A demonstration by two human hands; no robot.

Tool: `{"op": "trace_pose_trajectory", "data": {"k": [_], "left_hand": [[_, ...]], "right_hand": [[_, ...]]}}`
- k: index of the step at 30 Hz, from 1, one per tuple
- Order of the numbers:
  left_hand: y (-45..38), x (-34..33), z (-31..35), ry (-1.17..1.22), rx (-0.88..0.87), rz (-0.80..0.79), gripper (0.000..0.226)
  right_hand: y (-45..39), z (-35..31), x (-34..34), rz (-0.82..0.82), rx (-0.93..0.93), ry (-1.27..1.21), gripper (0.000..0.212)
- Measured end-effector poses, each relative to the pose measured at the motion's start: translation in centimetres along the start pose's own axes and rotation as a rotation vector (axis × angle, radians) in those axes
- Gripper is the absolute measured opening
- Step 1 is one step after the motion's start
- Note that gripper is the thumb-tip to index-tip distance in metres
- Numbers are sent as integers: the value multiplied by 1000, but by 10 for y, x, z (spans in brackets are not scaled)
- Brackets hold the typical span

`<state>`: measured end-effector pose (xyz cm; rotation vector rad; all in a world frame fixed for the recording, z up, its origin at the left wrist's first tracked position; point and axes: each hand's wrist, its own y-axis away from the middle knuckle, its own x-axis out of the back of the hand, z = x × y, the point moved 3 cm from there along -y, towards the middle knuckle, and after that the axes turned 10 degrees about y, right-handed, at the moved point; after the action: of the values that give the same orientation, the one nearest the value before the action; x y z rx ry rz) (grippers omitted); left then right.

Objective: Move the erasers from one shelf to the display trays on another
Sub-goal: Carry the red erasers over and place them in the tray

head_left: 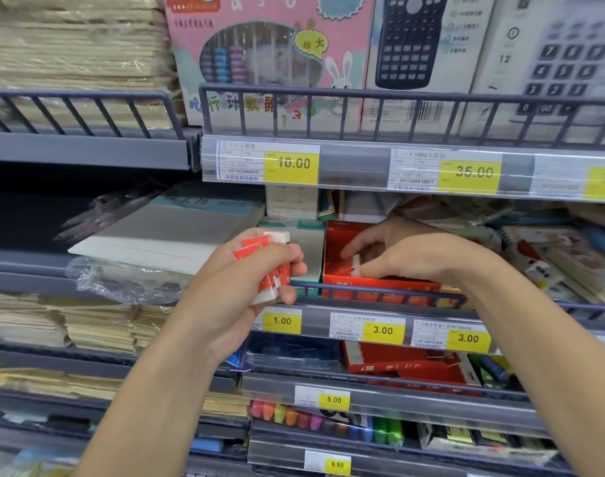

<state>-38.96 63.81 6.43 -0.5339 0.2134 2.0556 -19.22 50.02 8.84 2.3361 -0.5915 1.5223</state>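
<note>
My left hand (256, 273) grips a bundle of several red-sleeved white erasers (271, 261) in front of the middle shelf. My right hand (407, 249) reaches into a red open-top display box (339, 282) on that shelf. Its thumb and fingertips pinch a single white eraser (356, 262) near the box's front wall. Red eraser sleeves lie on the box floor under the fingers. The hand hides most of the inside of the box.
A teal-and-white box (306, 249) stands left of the red box. A notebook stack (163, 235) and crumpled plastic wrap (118, 280) lie further left. A wire rail (373, 292) fronts the shelf. Boxed calculators (411, 43) sit above, another red box (407, 364) and highlighters (294, 416) below.
</note>
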Motion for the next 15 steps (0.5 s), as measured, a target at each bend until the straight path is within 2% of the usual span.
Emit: {"op": "trace_pose_trajectory", "data": {"k": [8, 13, 15], "left_hand": [[4, -1, 0, -42, 26, 0, 10], [4, -6, -2, -26, 30, 6, 13], [5, -9, -1, -28, 17, 7, 23]], "right_hand": [[-14, 7, -2, 66, 103, 112, 24], [-16, 8, -6, 41, 139, 185, 23], [-18, 7, -5, 27, 138, 214, 22]]}}
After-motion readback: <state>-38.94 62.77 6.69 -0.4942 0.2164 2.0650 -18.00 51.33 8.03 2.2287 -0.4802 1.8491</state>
